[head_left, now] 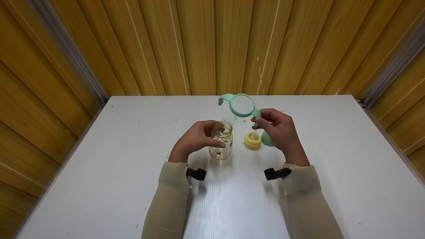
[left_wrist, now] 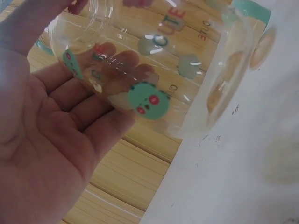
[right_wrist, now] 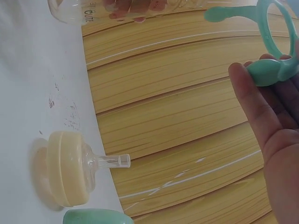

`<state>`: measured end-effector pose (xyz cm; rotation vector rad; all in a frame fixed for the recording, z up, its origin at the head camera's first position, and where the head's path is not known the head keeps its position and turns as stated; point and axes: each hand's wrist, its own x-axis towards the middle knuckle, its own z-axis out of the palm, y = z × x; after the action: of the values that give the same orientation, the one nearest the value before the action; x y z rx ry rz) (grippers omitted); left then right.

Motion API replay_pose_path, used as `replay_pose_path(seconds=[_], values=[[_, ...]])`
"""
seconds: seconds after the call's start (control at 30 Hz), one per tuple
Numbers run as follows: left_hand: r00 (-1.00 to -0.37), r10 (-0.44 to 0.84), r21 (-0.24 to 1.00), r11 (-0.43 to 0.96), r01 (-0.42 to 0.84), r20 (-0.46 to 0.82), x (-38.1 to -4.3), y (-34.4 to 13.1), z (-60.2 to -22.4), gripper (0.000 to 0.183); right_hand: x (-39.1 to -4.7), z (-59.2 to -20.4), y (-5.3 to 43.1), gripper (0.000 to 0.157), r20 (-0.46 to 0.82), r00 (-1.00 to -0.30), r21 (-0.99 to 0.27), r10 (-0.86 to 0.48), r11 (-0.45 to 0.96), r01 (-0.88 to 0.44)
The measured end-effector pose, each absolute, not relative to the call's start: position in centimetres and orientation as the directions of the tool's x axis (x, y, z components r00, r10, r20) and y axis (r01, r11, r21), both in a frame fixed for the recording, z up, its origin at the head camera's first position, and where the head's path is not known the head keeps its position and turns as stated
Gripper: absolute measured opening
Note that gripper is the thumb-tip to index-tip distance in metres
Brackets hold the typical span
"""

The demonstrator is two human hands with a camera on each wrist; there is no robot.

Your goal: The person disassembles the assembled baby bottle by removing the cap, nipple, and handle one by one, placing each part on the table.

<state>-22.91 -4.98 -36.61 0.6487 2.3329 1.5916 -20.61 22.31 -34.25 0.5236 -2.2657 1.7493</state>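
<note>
A clear, open-topped baby bottle (head_left: 219,152) with green cartoon prints stands upright in the grip of my left hand (head_left: 196,137). The thumb lies across its front, and the fingers wrap behind, seen through the wall in the left wrist view. Whether its base touches the table cannot be told. My right hand (head_left: 280,129) pinches one grip of a green two-handled bottle ring (head_left: 239,115), held up right of the bottle's mouth. Below it, a yellow collar (head_left: 252,143) with a clear teat or spout (right_wrist: 112,161) sits on the table. Beside that is a green cap (head_left: 266,139), partly hidden by the right hand.
The white table (head_left: 109,172) carries small marks and droplets behind the bottle. A wood-patterned wall (head_left: 199,49) rises at its back edge, with more panels at both sides. Black wrist cameras (head_left: 197,174) are worn over the sleeves.
</note>
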Motion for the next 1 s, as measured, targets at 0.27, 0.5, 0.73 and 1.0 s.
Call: replay_pose_path(seconds=[0.27,0.5,0.73,1.0], values=[[-0.866,0.498,0.921,0.316,0.227,0.043,-22.89,-4.93,-36.62,0.067,-20.50,-34.21,22.54,0.019,0.410,-0.904,-0.866,-0.121,0.260,-0.427],[-0.866,0.498,0.914,0.335,0.228,0.034,-22.99,-4.92,-36.76,0.071,-20.54,-34.23,22.72,0.020,0.405,-0.907,-0.878,-0.114,0.228,-0.421],[-0.868,0.496,0.909,0.347,0.231,0.031,-23.02,-4.89,-36.84,0.071,-20.56,-34.23,22.78,0.020,0.415,-0.903,-0.875,-0.107,0.226,-0.429],[-0.862,0.506,0.918,0.327,0.224,0.030,-22.98,-4.86,-36.83,0.069,-20.67,-34.36,22.86,0.014,0.463,-0.880,-0.853,-0.103,0.220,-0.474]])
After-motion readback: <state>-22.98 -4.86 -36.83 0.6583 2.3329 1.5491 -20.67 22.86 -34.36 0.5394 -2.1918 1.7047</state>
